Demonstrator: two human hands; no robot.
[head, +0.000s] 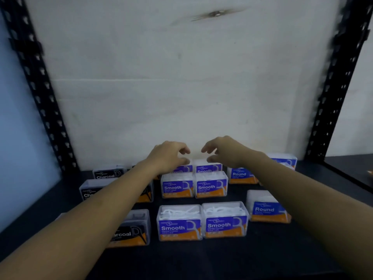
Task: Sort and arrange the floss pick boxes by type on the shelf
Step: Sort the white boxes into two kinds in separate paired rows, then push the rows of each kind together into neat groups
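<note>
The floss pick boxes stand in three groups on a dark shelf (pixel 201 259), backed by a white wall panel (pixel 181 87) and framed by black perforated uprights, one at the left (pixel 40 93) and one at the right (pixel 333 93).

The Smooth boxes fill the middle as two columns, three rows deep: a front pair (pixel 179 223) (pixel 225 220) touching side by side, a middle pair (pixel 177 185) (pixel 211 184) also touching, and a back pair of which the right one (pixel 207 168) shows its label while the left one (pixel 184 169) is mostly hidden under a hand.

The Charcoal boxes sit at the left: one in front (pixel 131 229), one in the middle row (pixel 94 189) crossed by the forearm, one at the back (pixel 108 172).

The Round boxes sit at the right: one in front (pixel 266 207), one further back (pixel 241 174), and another at the rear right (pixel 284 161), partly hidden by the arm.

The left hand (pixel 168 156) and right hand (pixel 224 151) reach over the back pair of Smooth boxes, near each other but apart. The left fingers (pixel 184 151) are curled and loosely spread, the lower ones resting at the top of the back left Smooth box; whether they grip it cannot be told. The right fingers (pixel 210 148) are likewise curled and parted, hovering just above the back right Smooth box, holding nothing.
</note>
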